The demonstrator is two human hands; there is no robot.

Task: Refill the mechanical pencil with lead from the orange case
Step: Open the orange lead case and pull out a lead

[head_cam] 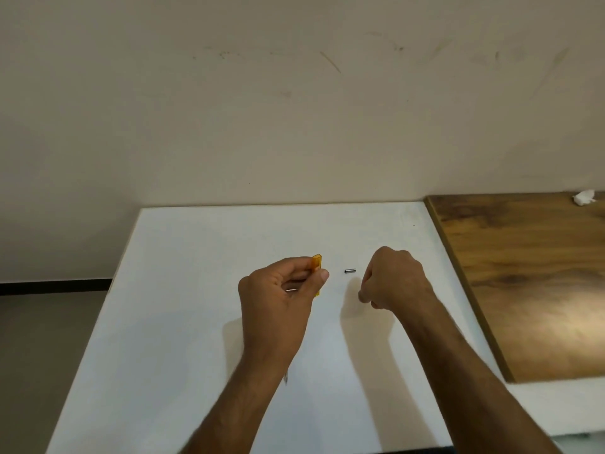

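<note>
My left hand (281,290) is raised over the white table (170,322) and pinches the upright orange lead case (317,262) between thumb and fingers. The same hand also holds a thin silvery pencil; a piece of it shows inside the palm (291,290) and its tip sticks out below the wrist (286,379). A small grey metal cap (350,271) lies on the table between my hands. My right hand (393,278) hovers to the right of the cap with fingertips pinched together. Any lead between them is too thin to see.
A brown wooden board (530,276) lies along the right side of the table, with a crumpled white tissue (584,196) at its far corner. A beige wall stands directly behind the table. The table's left edge drops to the floor.
</note>
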